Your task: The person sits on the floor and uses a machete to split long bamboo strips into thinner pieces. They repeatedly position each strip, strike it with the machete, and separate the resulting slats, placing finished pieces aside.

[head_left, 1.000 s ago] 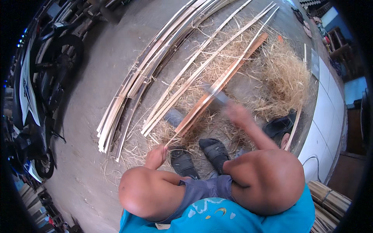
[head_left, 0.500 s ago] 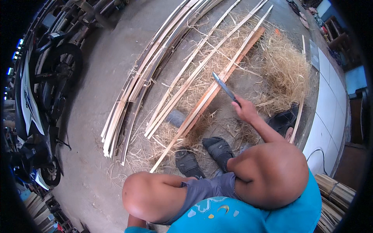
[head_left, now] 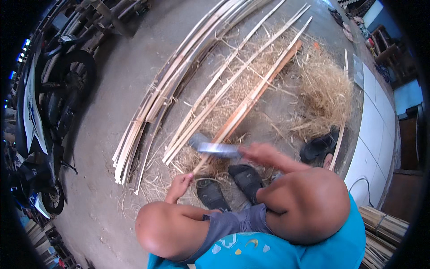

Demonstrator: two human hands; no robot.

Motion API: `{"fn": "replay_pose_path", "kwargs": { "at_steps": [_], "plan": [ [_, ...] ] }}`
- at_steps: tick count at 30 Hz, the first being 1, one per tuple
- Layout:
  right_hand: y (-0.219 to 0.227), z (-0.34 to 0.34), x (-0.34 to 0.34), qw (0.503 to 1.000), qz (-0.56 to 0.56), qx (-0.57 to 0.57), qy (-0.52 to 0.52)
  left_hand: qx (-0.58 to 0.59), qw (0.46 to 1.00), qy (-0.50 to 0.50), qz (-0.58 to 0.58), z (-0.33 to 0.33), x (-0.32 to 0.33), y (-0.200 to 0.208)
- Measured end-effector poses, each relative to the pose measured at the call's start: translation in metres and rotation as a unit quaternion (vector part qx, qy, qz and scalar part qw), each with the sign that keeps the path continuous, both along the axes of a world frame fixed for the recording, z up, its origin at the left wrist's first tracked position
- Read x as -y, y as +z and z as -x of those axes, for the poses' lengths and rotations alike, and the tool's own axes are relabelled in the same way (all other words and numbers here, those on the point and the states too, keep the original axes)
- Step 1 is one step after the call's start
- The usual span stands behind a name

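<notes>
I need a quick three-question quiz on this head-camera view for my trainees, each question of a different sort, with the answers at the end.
1. Fill in the blank: The left hand grips the long pale strip at the end ______ (nearer to / farther from) the person's body.
2. Multiple choice: What does the right hand hold?
A) a hammer
B) a knife
C) a brush
3. True or false: In the picture, the thick bundle of strips lies to the left of the big heap of shavings.

Key: 1. nearer to; 2. B; 3. true.
</notes>
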State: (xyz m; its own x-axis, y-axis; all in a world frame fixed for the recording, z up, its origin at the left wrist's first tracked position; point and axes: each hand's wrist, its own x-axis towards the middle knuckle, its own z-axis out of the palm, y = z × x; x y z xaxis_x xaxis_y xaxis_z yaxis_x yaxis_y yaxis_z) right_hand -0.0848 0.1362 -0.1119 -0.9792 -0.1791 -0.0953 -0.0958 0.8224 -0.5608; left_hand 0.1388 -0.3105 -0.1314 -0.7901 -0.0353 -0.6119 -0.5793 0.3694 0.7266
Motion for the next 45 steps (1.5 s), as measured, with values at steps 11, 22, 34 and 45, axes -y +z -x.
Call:
{"fn": "replay_pose_path", "kwargs": {
  "at_steps": [11,22,34,45],
  "plan": [
    [-0.005,-0.089,0.058,0.965,0.061,0.066,0.248,-0.164,0.952,-0.144,0.213,0.024,-0.044,0.024],
    [0.007,-0.039,0.010,0.999,0.038,0.002,0.017,-0.095,0.976,-0.128,0.150,0.024,-0.025,0.015],
    [0.001,-0.017,-0.012,0.994,0.068,-0.014,-0.084,-0.040,0.979,-0.120,0.157,0.018,-0.008,0.003],
    [0.003,0.037,-0.109,0.973,-0.062,-0.052,-0.218,-0.054,0.972,-0.102,0.203,-0.018,0.010,0.025]
  ]
}}
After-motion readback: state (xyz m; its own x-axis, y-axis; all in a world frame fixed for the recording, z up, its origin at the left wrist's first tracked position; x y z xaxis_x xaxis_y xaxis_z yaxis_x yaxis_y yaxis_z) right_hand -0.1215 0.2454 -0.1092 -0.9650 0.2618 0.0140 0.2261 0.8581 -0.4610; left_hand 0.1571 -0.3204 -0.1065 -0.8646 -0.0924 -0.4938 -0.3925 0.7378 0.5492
